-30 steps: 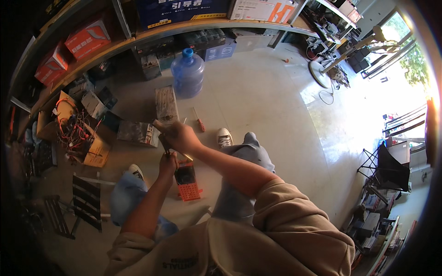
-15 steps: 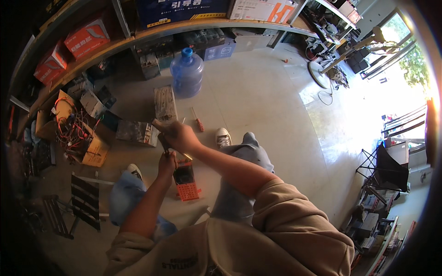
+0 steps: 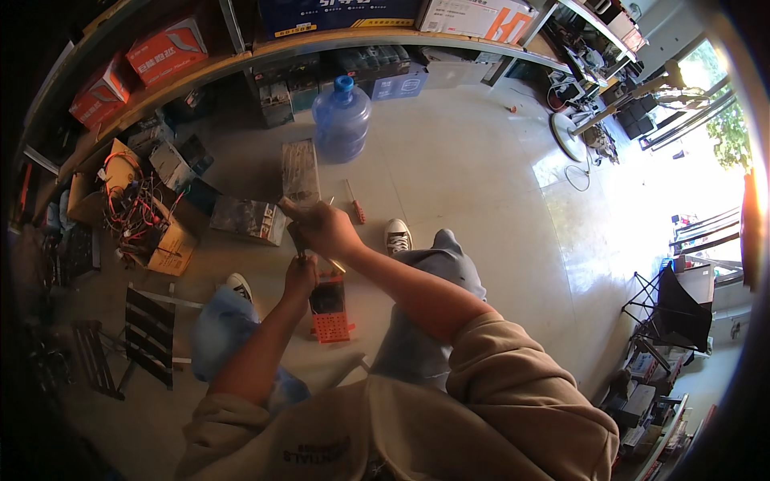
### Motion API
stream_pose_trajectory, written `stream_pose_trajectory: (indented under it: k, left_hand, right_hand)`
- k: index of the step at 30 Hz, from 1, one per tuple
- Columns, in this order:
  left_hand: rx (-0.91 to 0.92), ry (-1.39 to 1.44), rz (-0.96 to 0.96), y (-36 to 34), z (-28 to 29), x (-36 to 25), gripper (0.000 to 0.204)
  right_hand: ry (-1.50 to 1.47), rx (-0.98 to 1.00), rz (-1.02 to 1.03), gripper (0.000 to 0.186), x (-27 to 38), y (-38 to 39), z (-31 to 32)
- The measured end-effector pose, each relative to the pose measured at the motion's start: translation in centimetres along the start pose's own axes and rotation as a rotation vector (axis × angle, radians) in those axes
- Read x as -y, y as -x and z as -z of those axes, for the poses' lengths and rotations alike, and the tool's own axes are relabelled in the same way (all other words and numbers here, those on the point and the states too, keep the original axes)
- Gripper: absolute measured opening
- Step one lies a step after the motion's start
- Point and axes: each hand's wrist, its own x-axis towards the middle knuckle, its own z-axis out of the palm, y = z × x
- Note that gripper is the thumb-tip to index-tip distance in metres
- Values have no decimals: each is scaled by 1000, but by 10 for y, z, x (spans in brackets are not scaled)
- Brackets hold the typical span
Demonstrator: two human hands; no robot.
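Note:
My right hand (image 3: 333,234) is closed around a tan, wood-like handle (image 3: 292,208), whose end sticks out to the left past the fist. Just below it, my left hand (image 3: 301,279) grips a narrow dark piece (image 3: 297,239) that rises from the fist toward the right hand; its kind I cannot make out. A thin brass-coloured tip (image 3: 338,265) shows between the two forearms. Under my hands, on the floor, stands a black block (image 3: 327,298) with an orange perforated casing (image 3: 332,327), partly covered by my left hand and wrist.
Beyond my hands lie two worn battery-like blocks (image 3: 300,172) (image 3: 247,219) and a red-handled screwdriver (image 3: 358,210). A blue water jug (image 3: 342,120) stands farther back. At left are a carton of tangled wires (image 3: 172,250) and a black slatted folding stool (image 3: 150,337). Shelving (image 3: 321,44) spans the back.
The whole view has shifted slightly, with the scene sitting a little farther right and up. Both hands keep their grips, close together above the orange casing.

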Motion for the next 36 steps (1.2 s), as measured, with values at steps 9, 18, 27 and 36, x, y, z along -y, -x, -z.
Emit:
stream_pose_trajectory:
  k: [9,18,27,36]
  left_hand:
    - [-36,37,45,10,-9,-14,18]
    - [-132,266,43,1,-2,-18,18]
    - [-61,175,58,11,-6,-27,27]
    - [-133,-76,-28,-19,-13,0,35]
  right_hand:
    - [35,6,-34,31,0,-1,1]
    - [-50,91,49,26,11,2,12]
    - [11,142,-43,28,6,0,5]
    - [-51,165,-110,46,3,-3,-5]
